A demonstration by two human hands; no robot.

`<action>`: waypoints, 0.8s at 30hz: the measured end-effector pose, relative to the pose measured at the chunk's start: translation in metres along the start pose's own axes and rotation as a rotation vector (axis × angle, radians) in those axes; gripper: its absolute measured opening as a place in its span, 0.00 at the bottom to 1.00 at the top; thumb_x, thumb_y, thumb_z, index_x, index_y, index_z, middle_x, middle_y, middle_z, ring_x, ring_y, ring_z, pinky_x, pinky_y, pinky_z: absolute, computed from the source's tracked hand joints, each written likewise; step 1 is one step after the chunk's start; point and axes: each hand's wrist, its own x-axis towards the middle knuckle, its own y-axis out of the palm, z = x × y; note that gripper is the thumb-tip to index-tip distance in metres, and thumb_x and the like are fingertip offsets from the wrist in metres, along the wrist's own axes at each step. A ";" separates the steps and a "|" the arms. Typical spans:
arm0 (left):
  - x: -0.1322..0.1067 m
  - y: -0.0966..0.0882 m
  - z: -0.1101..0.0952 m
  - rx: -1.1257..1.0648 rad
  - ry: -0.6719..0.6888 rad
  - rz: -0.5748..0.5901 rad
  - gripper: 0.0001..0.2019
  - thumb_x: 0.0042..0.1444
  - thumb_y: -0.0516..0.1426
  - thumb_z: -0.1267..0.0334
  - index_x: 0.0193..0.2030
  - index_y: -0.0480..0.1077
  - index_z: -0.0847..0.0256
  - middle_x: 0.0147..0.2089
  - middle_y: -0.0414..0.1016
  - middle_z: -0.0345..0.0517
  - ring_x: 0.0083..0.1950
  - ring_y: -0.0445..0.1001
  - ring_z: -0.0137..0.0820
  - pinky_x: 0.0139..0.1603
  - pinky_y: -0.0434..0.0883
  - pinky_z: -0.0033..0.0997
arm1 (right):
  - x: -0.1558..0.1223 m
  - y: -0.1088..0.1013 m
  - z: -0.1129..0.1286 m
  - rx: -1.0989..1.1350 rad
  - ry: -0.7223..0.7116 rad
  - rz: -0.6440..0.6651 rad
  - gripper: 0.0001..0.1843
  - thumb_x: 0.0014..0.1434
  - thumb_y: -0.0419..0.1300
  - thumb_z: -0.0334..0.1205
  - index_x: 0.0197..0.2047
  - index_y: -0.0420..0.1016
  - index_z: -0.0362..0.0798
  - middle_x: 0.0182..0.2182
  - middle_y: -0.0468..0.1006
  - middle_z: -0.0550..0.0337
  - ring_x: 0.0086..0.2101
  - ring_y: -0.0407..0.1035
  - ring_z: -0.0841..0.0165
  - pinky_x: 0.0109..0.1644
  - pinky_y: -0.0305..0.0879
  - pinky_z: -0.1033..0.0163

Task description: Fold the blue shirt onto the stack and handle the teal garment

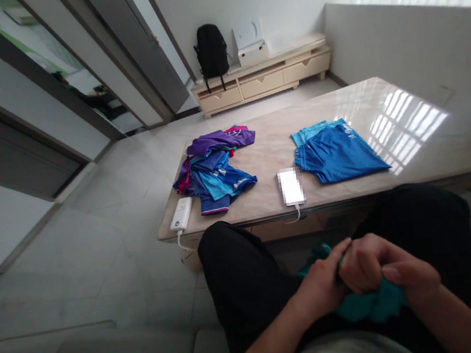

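Over my lap, a teal piece of clothing [372,305] is bunched up between my two hands. My left hand [322,281] is closed on its upper part, fingers mostly hidden. My right hand [370,265] is curled in a fist against the left one and grips the same cloth. The garment's kind does not show. On the table ahead, a heap of crumpled clothes [217,170] in purple, blue and pink lies to the left. Folded blue shorts [338,152] lie flat to the right, over a light blue garment [306,132].
The marble-look table [265,136] stands before my knees. Near its front edge lie a white power bank [181,214] with a cable and a phone [291,187], its screen blurred out. By the far wall, a low cabinet [261,83] bears a black backpack [211,50] and a white box [251,53].
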 end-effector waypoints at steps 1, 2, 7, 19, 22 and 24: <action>0.000 -0.003 -0.002 0.089 -0.010 -0.008 0.25 0.62 0.59 0.62 0.67 0.70 0.50 0.53 0.81 0.46 0.49 0.80 0.41 0.52 0.73 0.37 | 0.002 0.003 -0.003 0.018 0.023 0.060 0.19 0.60 0.61 0.49 0.23 0.64 0.48 0.16 0.57 0.64 0.21 0.57 0.73 0.27 0.58 0.66; 0.000 -0.008 -0.003 0.175 -0.039 -0.035 0.19 0.62 0.58 0.63 0.60 0.76 0.50 0.49 0.82 0.45 0.47 0.80 0.40 0.50 0.73 0.36 | 0.002 0.004 -0.004 0.027 0.050 0.091 0.19 0.60 0.61 0.49 0.23 0.65 0.48 0.16 0.58 0.64 0.21 0.58 0.73 0.27 0.58 0.66; -0.014 -0.044 -0.015 0.396 -0.010 -0.342 0.05 0.57 0.61 0.67 0.39 0.79 0.58 0.52 0.79 0.48 0.51 0.76 0.39 0.53 0.71 0.35 | -0.014 -0.010 0.021 -0.017 0.075 0.065 0.19 0.60 0.60 0.48 0.23 0.63 0.48 0.16 0.56 0.65 0.21 0.59 0.73 0.30 0.63 0.64; -0.025 -0.049 -0.035 0.021 0.026 -0.462 0.08 0.53 0.63 0.69 0.27 0.69 0.61 0.26 0.71 0.35 0.29 0.68 0.26 0.33 0.61 0.25 | -0.049 -0.051 0.029 -0.739 0.670 -0.205 0.41 0.60 0.68 0.53 0.74 0.62 0.60 0.68 0.67 0.51 0.64 0.64 0.51 0.64 0.67 0.49; -0.026 -0.052 -0.037 -0.047 0.063 -0.489 0.08 0.54 0.63 0.69 0.26 0.68 0.61 0.27 0.73 0.36 0.30 0.69 0.27 0.34 0.63 0.25 | -0.047 -0.054 0.007 -0.868 0.735 -0.265 0.35 0.63 0.64 0.55 0.70 0.68 0.53 0.51 0.81 0.51 0.46 0.76 0.58 0.51 0.74 0.54; -0.028 -0.055 -0.037 -0.123 0.093 -0.514 0.10 0.54 0.63 0.69 0.25 0.66 0.61 0.30 0.75 0.38 0.33 0.71 0.28 0.37 0.65 0.25 | -0.047 -0.060 -0.003 -0.934 0.692 -0.358 0.29 0.65 0.61 0.57 0.63 0.76 0.49 0.43 0.83 0.53 0.41 0.76 0.60 0.47 0.74 0.56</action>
